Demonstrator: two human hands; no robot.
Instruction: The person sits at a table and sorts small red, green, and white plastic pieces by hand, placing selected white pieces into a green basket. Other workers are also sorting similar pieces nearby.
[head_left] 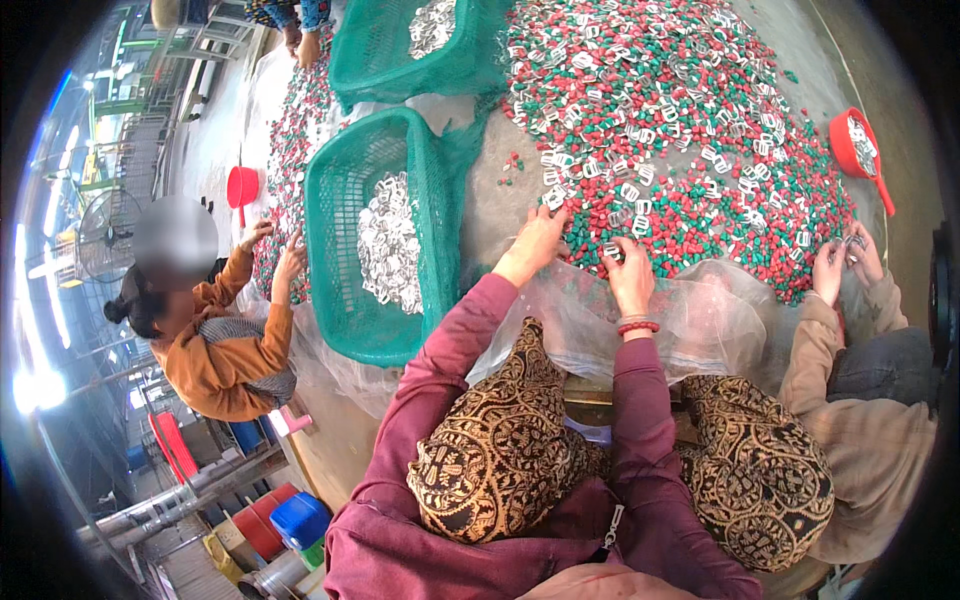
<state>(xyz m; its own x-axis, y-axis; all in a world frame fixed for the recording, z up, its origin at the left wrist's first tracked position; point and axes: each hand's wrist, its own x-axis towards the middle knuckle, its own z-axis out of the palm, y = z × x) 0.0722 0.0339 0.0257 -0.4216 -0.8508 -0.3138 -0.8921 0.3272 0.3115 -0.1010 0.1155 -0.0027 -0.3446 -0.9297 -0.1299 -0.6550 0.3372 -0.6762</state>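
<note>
A thick spread of small red and green pellets [690, 215] lies before me, with silver slotted metal buckles [640, 173] scattered through it. My left hand [536, 243] reaches the near left edge of the spread. Its thumb and fingertips close on a silver buckle [554, 197]. A little to the right, my right hand [631, 278] rests low over the pellets, wearing a red bracelet [638, 326]. Between its thumb and fingers sits another buckle [611, 251], partly covered by the fingertips.
Left of my arm stands a green mesh-lined basket [325, 335] holding many buckles; a second green basket [350, 85] is beyond it. A red scoop [850, 150] with buckles lies far right. Co-workers' hands [845, 262] work at right, left and far left. Clear sheeting [690, 310] edges the table.
</note>
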